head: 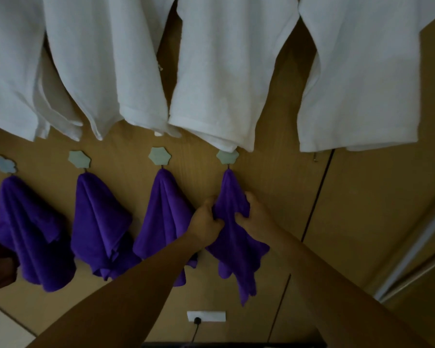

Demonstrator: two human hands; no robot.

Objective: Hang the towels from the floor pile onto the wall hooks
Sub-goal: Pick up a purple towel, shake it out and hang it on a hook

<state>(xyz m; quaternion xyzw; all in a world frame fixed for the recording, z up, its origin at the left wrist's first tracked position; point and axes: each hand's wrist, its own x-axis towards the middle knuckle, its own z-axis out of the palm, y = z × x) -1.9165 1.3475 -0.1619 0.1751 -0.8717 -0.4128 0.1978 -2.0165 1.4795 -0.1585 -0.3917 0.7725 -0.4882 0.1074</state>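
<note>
The 4th purple towel (236, 249), on the rightmost hook (227, 156), is being gripped by the left hand (205, 219) and right hand (255, 214); gentle, even smoothing is being advised.

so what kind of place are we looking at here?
Probably a domestic room, maybe a bathroom or utility area: a wood-panel wall with a row of hooks, purple towels and white towels hanging on it, and a wall socket low down.

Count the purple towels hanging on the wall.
4, on the lower hooks: far-left towel, second towel, third towel, rightmost towel, held by left hand and right hand. More may lie outside the frame.
</note>
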